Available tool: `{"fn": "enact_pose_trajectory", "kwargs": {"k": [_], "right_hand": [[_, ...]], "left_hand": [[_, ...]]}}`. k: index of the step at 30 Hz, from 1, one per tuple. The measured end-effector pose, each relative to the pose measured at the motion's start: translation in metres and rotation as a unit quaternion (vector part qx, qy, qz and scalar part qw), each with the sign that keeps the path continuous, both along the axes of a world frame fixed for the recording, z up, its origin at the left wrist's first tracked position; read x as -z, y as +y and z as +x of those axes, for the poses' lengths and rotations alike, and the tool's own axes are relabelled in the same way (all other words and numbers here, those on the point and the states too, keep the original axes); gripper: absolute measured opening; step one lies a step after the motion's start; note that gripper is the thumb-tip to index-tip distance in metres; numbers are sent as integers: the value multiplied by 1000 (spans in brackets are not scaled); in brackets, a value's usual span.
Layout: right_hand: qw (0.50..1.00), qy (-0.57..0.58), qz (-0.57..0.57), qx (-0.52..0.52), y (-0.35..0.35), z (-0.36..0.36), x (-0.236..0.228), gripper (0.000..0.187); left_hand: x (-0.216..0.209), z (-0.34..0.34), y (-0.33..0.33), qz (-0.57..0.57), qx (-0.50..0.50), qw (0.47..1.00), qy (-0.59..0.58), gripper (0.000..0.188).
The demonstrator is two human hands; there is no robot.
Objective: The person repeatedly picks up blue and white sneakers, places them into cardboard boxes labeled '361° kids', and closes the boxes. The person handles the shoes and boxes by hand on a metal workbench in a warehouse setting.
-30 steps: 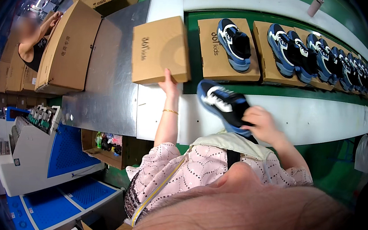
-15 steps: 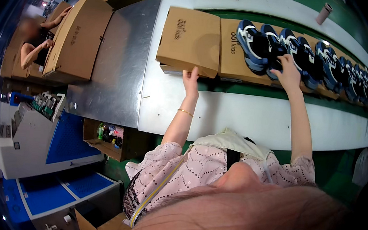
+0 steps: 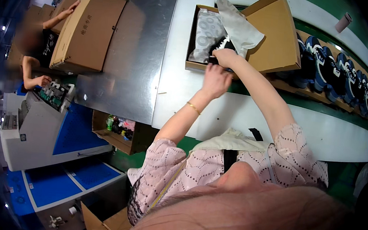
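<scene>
An open brown shoebox (image 3: 196,66) lies on the white worktop, its lid (image 3: 277,33) folded back to the right. Patterned grey tissue paper (image 3: 207,31) lines the left side, and another sheet (image 3: 241,28) stands up toward the lid. My right hand (image 3: 226,58) reaches into the box, closed on a dark sneaker (image 3: 221,44) with a jagged white edge; its fingers are partly hidden. At the box's near wall, my left hand (image 3: 217,80) has its fingers bent over the rim, close beside the sneaker.
Several blue-black sneakers (image 3: 320,55) stand in a row on boxes to the right. A metal plate (image 3: 130,52) adjoins the worktop. At far left a person stands behind a large carton (image 3: 85,32). A grey cylinder (image 3: 343,22) and an open carton of small items (image 3: 117,140) are nearby.
The shoebox has gone from shut to open, its lid swung right over part of the sneaker row. My right hand has moved left from the row into the box. The left hand has shifted right.
</scene>
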State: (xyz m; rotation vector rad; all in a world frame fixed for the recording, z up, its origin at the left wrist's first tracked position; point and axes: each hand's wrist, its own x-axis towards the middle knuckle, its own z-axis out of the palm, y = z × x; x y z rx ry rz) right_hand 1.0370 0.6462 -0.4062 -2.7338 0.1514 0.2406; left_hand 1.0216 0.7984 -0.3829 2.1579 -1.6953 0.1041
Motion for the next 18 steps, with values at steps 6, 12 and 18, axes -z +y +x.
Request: {"fn": "enact_pose_trajectory", "kwargs": {"k": [6,12,18], "right_hand": [[969,130,-200,-67,4,27,33,38],[968,-197,25,152,-47,-25,-62,54],[620,-508,543,250,-39,-88,-143,36]], "left_hand": [[-25,62,15,132,-35,990,26,21],[8,62,-30,259,-58,962,57,39],[4,114,-29,30,-29,987,-157,27]]}}
